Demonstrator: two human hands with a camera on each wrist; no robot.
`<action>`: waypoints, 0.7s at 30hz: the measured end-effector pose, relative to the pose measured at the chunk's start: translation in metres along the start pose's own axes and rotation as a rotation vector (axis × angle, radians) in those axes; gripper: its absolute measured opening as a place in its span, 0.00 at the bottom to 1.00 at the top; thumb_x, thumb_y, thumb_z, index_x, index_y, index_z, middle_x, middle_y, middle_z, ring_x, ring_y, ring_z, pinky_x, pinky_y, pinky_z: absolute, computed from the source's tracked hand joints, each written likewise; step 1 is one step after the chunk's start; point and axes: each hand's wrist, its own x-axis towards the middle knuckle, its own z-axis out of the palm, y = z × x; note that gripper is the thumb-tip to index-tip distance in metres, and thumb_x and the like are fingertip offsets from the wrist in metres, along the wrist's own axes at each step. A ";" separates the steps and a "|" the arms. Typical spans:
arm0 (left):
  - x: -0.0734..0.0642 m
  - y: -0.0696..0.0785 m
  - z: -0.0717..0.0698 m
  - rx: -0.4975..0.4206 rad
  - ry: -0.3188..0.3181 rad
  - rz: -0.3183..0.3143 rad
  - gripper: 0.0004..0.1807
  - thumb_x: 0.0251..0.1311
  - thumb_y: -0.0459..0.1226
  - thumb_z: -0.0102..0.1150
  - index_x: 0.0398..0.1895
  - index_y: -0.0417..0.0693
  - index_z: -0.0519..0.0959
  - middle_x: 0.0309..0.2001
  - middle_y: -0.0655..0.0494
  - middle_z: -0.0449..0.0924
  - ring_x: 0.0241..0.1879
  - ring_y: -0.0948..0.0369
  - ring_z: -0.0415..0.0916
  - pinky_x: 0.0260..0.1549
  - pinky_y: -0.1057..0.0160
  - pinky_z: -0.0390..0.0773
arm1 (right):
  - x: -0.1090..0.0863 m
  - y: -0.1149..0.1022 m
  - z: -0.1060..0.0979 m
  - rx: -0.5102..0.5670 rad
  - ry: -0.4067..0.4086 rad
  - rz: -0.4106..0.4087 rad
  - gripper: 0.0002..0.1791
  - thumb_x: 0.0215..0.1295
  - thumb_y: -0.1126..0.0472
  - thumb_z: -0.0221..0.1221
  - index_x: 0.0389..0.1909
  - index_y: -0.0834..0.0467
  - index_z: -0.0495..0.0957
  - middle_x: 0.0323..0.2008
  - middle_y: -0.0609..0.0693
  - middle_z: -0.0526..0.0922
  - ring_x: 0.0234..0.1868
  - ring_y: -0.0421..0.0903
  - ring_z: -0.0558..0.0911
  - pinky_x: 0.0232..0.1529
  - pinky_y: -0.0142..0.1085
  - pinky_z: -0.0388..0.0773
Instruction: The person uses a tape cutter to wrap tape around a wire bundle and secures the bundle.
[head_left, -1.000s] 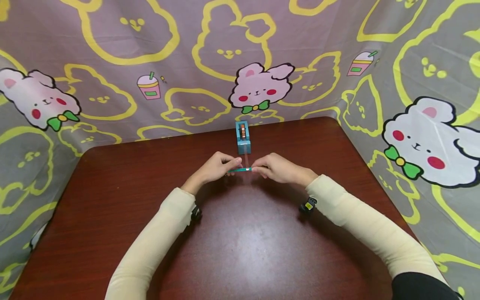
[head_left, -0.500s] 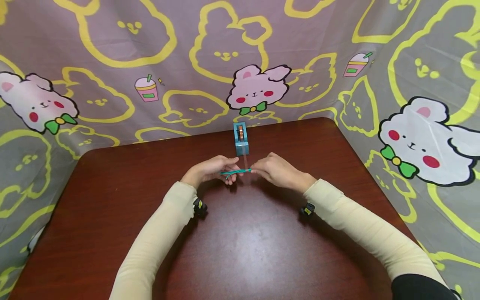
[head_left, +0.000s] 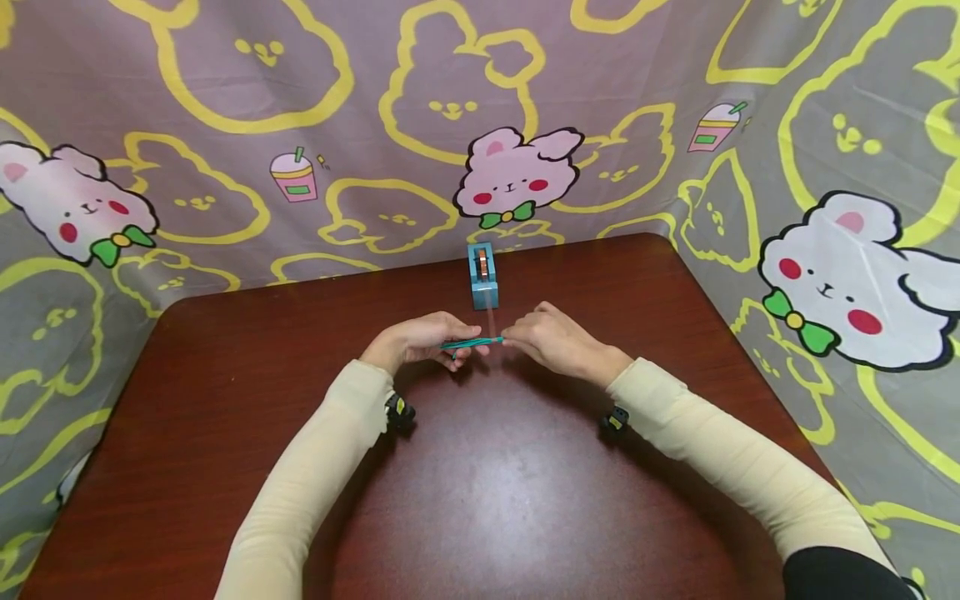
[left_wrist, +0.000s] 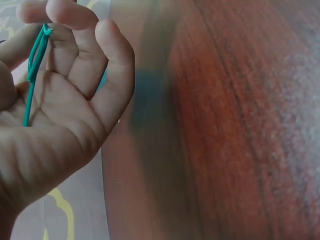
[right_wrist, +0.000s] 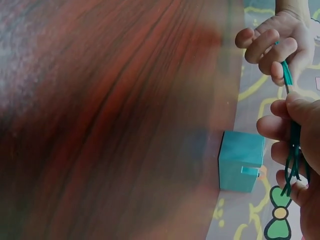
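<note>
1. Pinching green strands (head_left: 469, 342) in front of the blue tape dispenser (head_left: 485, 297), the right hand (head_left: 558, 343) sits to its right.
2. Left hand (head_left: 420, 339) curls loosely round them, left of the dispenser.
3. Clear tape (head_left: 491, 323) runs from the dispenser towards the strands.

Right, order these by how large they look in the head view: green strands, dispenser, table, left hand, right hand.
Largest to smallest:
Table
Left hand and right hand: too alike to rank
Dispenser
Green strands, judging only the visible part
</note>
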 end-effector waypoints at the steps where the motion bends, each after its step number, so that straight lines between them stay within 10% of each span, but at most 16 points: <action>1: 0.000 0.000 0.000 0.005 -0.001 0.003 0.23 0.79 0.42 0.47 0.51 0.28 0.81 0.20 0.55 0.71 0.25 0.60 0.71 0.33 0.59 0.79 | 0.000 0.000 0.000 -0.001 -0.005 0.001 0.06 0.67 0.62 0.66 0.43 0.56 0.87 0.37 0.44 0.88 0.38 0.41 0.84 0.42 0.43 0.71; 10: -0.006 0.002 0.001 0.094 0.015 0.072 0.21 0.75 0.39 0.54 0.50 0.24 0.80 0.21 0.55 0.71 0.26 0.60 0.70 0.34 0.60 0.78 | 0.007 0.003 -0.007 0.001 -0.083 0.015 0.07 0.67 0.60 0.67 0.44 0.54 0.88 0.36 0.41 0.88 0.36 0.40 0.84 0.43 0.44 0.71; 21: -0.011 0.001 0.009 0.263 0.161 0.203 0.16 0.71 0.37 0.59 0.44 0.28 0.85 0.19 0.52 0.74 0.26 0.61 0.70 0.33 0.62 0.77 | 0.025 0.027 -0.020 0.598 -0.271 0.352 0.17 0.69 0.54 0.65 0.52 0.59 0.85 0.44 0.48 0.88 0.43 0.42 0.84 0.47 0.42 0.81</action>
